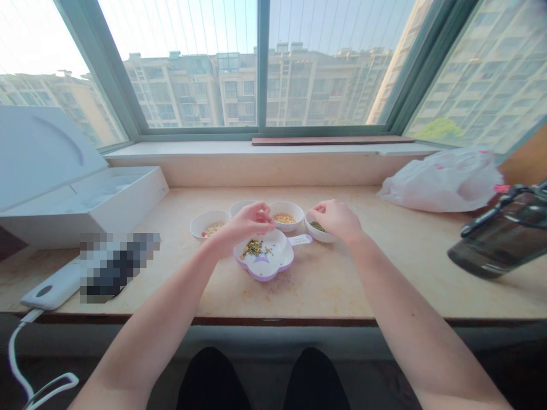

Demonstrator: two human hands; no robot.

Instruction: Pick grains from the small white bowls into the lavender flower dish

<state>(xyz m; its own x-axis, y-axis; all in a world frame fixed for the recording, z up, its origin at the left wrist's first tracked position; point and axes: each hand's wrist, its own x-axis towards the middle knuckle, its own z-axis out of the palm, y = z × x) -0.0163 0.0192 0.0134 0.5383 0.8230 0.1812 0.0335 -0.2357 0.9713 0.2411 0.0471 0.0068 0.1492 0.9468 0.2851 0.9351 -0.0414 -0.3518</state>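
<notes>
A purple-rimmed, flower-shaped dish (280, 259) with a short handle holds mixed green and yellow grains and beans (253, 247) on its left side. Above its back edge is my left hand (252, 219), fingers curled together; whatever they pinch is too small to see. My right hand (337, 219) reaches over a white bowl of green beans (318, 227), thumb and fingers closed at the rim, their contents hidden. Behind the dish stand a white bowl of yellow corn-like grains (284, 218), a bowl of pale pieces with some red (212, 229), and another white bowl (240, 207), partly covered by my left hand.
At left lie an open white box (128, 196), a white power bank (53, 285) with a cable, and a blurred-out dark object (117, 270). To the right are a white plastic bag (442, 179) and a tilted dark jug (499, 239). A windowsill (205, 149) runs behind.
</notes>
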